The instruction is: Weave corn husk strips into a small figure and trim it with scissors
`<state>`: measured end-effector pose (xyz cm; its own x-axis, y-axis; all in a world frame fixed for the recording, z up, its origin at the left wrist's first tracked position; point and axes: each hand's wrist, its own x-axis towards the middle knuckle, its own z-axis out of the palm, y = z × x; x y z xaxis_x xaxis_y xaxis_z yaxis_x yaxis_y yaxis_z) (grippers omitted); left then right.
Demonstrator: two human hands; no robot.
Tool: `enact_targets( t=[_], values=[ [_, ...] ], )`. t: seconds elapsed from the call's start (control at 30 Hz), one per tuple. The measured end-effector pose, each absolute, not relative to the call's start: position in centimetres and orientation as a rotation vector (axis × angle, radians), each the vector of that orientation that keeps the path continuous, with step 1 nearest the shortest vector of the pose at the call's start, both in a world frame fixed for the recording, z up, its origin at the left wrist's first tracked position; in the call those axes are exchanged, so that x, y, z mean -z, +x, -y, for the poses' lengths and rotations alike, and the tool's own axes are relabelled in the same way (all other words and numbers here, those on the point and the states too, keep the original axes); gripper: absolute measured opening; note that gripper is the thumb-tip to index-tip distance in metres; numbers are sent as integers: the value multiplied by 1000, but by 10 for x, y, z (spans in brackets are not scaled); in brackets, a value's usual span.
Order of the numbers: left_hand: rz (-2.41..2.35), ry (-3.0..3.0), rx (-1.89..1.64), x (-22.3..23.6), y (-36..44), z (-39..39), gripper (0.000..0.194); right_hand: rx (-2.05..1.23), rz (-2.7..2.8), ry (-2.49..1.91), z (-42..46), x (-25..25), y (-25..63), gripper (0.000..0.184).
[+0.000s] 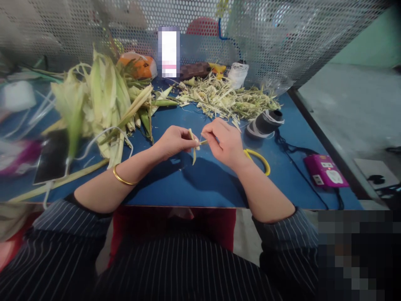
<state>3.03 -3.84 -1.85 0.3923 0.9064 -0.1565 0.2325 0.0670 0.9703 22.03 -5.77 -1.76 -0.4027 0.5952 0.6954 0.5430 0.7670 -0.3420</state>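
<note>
Over the blue table, my left hand [178, 141] pinches a narrow strip of corn husk [194, 157] upright between thumb and fingertips. Close to its right, my right hand [224, 142] is closed, and a fine pale thread [201, 137] runs from its fingertips toward the strip. A short yellowish piece [204, 142] shows between the two hands; what it belongs to is hidden. A yellow loop [262, 160], like a scissor handle, lies beside my right wrist, partly covered. Farther right stands a dark spool [266, 122] with white thread around it.
Large corn husks [105, 92] are heaped at left, beside a phone [52, 156] with a white cable. Husk scraps [225, 98] pile up at the back, before a perforated metal screen [194, 16]. A purple power box [326, 170] with black cords sits at right.
</note>
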Motion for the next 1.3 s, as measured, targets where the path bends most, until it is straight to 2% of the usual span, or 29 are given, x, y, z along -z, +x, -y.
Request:
enact_targets(
  t=[0.1,0.17,0.3,0.43,0.53,0.6,0.77,0.93,1.17,1.3],
  values=[
    [-981,1514,-591,17,31,43,11,-252,2061,-954,53,20,221,14],
    [-910,1515,-557,14,32,46,12,-482,1991,-1077,49,22,222,12],
    [-783,1469,-646,10,33,49,15,-1101,1695,-1216,42,25,222,13],
    [-756,1422,-786,11,32,48,19,-1331,1511,-1229,43,29,220,16],
    [-780,1413,-855,12,31,47,27,-1284,1567,-1249,44,33,218,20],
    [-817,1416,-900,11,31,47,23,-1186,1678,-1293,45,33,219,19],
    [-963,1390,-1103,15,33,40,11,-668,2005,-1365,47,31,219,18],
    [-1121,1368,-1240,21,31,28,10,-315,2110,-1187,58,27,214,9],
    [-1225,1519,-1201,25,29,28,10,-27,2285,-1014,66,25,211,15],
    [-1233,1598,-1195,30,29,29,13,1,2360,-997,67,25,210,17]
  ],
)
